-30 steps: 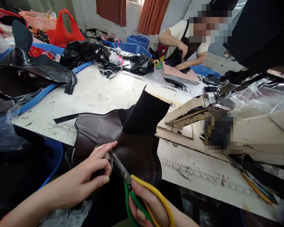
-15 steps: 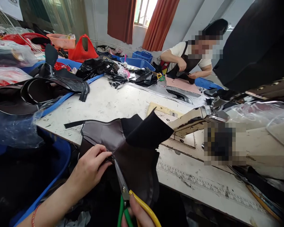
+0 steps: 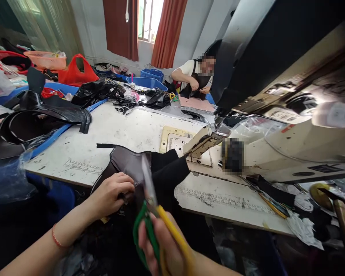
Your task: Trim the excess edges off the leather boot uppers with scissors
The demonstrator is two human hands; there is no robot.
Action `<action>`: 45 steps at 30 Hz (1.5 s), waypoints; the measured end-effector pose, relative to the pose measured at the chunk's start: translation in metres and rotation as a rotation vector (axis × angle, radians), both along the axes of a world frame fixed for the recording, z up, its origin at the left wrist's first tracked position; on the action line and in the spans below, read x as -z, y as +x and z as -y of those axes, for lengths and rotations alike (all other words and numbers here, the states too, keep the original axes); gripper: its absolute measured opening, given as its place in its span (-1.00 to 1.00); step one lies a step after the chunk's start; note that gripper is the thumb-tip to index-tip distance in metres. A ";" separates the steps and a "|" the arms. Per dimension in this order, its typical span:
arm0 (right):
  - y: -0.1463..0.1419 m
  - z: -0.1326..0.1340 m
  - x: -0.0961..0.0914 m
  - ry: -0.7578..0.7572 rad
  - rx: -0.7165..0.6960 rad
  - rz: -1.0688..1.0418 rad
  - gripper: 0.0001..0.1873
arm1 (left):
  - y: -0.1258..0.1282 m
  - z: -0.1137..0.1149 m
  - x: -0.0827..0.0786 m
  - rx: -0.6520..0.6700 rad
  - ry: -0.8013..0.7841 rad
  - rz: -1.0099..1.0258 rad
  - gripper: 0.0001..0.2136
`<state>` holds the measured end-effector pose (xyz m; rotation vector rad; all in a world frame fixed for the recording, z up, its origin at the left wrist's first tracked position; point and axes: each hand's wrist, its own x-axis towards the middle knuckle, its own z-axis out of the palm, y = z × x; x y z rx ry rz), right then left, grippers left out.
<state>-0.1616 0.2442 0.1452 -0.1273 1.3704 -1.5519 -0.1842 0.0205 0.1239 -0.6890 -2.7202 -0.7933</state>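
Observation:
My left hand [image 3: 112,191] is closed, pinching the near edge of a brown leather piece [image 3: 129,163] that hangs over the front edge of the worktable [image 3: 126,128]. A black fabric part [image 3: 169,170] is joined to its right side. My right hand [image 3: 163,249] grips scissors [image 3: 151,209] with one green and one yellow handle. Their blades point up and away, lifted off the leather and blurred by motion.
A sewing machine [image 3: 276,153] stands to the right, its arm [image 3: 204,140] reaching over the table. Black straps and leather pieces [image 3: 46,115] lie at left by a blue bin [image 3: 57,128]. Another person [image 3: 194,78] works at the far end. Red curtains [image 3: 166,32] hang behind.
The scissors have come out of the leather and swung upward. My left hand has curled tighter on the edge. The black fabric flap has dropped flat. The camera has turned right.

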 end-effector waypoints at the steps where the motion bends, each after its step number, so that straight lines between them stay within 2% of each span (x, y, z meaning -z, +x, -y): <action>1: -0.005 0.013 0.009 -0.010 0.089 -0.004 -0.19 | 0.004 -0.001 0.001 -0.026 -0.001 -0.022 -0.80; 2: -0.008 0.022 0.018 -0.004 0.178 0.048 -0.14 | 0.009 -0.002 0.004 -0.060 -0.002 -0.049 -0.82; 4: -0.010 0.027 0.033 0.023 0.215 0.178 -0.14 | 0.019 -0.002 0.012 -0.141 0.011 -0.106 -0.85; 8: 0.001 0.001 0.049 0.071 0.025 0.314 -0.17 | 0.028 0.000 0.026 -0.233 0.074 -0.176 -0.85; 11: 0.007 -0.017 0.046 0.073 -0.078 0.237 -0.14 | 0.027 0.001 0.029 -0.232 0.094 -0.162 -0.87; 14: 0.006 -0.020 0.041 0.072 -0.125 0.148 -0.15 | 0.026 0.001 0.028 -0.227 0.106 -0.168 -0.88; 20: 0.007 -0.012 0.039 0.086 -0.134 0.071 -0.20 | 0.025 0.000 0.027 -0.213 0.107 -0.160 -0.89; 25: 0.009 -0.011 0.026 0.170 -0.146 -0.054 -0.24 | 0.025 0.001 0.028 -0.211 0.100 -0.141 -0.88; 34: 0.006 -0.006 0.014 0.212 -0.152 -0.030 -0.22 | 0.025 0.001 0.027 -0.201 0.106 -0.133 -0.89; 38: 0.013 0.000 0.017 0.295 -0.091 -0.021 -0.20 | 0.024 0.000 0.027 -0.206 0.102 -0.129 -0.89; 45: 0.022 0.003 0.023 0.317 0.048 0.040 -0.22 | 0.025 0.001 0.027 -0.210 0.085 -0.120 -0.90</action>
